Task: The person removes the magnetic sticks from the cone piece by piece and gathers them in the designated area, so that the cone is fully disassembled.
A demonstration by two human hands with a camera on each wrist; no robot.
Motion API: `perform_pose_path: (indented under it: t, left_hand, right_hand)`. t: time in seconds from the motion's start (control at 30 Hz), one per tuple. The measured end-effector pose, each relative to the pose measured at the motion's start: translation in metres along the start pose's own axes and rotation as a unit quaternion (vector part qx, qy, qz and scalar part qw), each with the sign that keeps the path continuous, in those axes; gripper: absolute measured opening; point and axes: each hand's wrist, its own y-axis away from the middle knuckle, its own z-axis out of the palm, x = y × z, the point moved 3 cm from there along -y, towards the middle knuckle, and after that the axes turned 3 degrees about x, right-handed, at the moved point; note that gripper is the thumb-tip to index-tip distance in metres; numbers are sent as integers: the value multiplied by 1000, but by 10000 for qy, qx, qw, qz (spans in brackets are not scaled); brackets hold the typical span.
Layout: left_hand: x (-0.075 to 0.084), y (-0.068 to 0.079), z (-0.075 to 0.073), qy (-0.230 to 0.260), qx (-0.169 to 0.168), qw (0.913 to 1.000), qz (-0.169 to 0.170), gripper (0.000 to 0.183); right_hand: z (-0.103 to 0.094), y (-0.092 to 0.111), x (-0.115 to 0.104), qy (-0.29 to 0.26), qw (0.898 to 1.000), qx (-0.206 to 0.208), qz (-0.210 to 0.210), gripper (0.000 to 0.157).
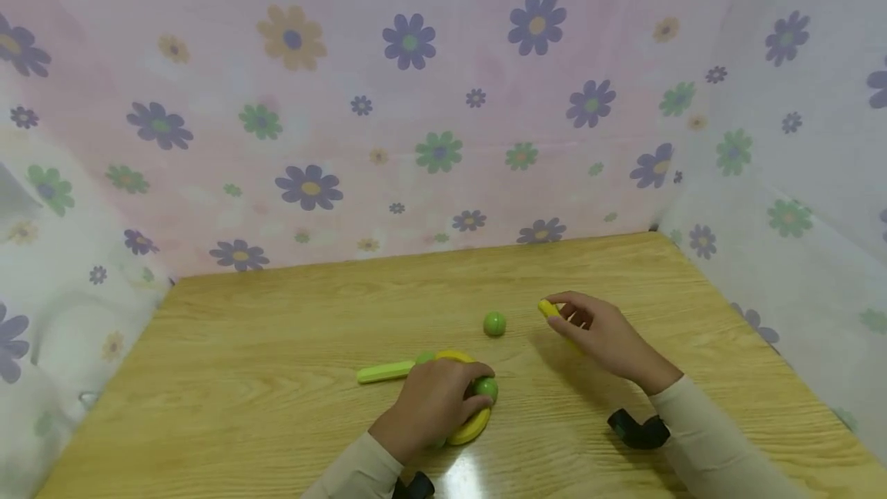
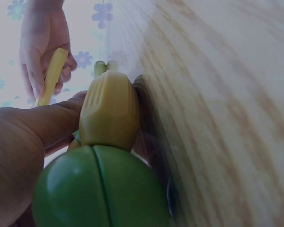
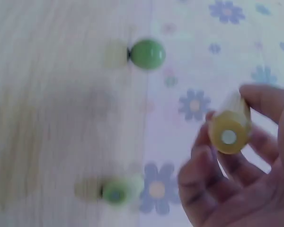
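My right hand point(image 1: 603, 336) pinches a short yellow stick point(image 1: 549, 308) between thumb and fingertips, above the table. Its end, with a pale round dot point(image 3: 228, 137), faces the right wrist camera. My left hand point(image 1: 438, 399) lies over a ring of yellow curved pieces point(image 1: 473, 428), partly hiding it. Its thumb and fingers curl round a green ball point(image 1: 487, 389) on the ring's right side. A light green stick point(image 1: 385, 372) sticks out left from the ring. In the left wrist view, another green ball point(image 2: 94, 189) adjoins a ridged yellow piece point(image 2: 109, 113).
A loose green ball point(image 1: 495, 323) sits on the wooden table point(image 1: 277, 360), beyond the ring and left of my right hand. Flowered cloth point(image 1: 443, 98) stands along the table's back and sides. Black wrist mounts point(image 1: 637, 430) hang at both sleeves.
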Motion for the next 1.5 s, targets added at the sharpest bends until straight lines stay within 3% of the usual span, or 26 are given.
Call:
perform_pose_path:
  t: [0.1, 0.2, 0.43, 0.67, 1.1, 1.5]
  left_hand:
    - [0, 0, 1, 28, 15, 10000, -3, 29]
    - [-1, 0, 1, 35, 25, 10000, -4, 29]
    - [-4, 7, 3, -30, 13, 10000, -86, 29]
    - [-4, 4, 3, 13, 58, 10000, -34, 29]
    - [-3, 1, 4, -20, 25, 10000, -32, 30]
    - [-3, -2, 6, 70, 38, 10000, 14, 29]
  right_hand:
    - [-11, -2, 9, 235, 9988, 348, 233, 47]
    - [-17, -4, 22, 388, 9972, 436, 464, 50]
    - [-10, -7, 54, -69, 9936, -238, 1106, 57]
    - [-13, -11, 63, 330, 9864, -494, 1535, 52]
    - [-14, -18, 69, 223, 9851, -641, 1582, 52]
    - [-14, -18, 72, 770, 9847, -867, 1304, 62]
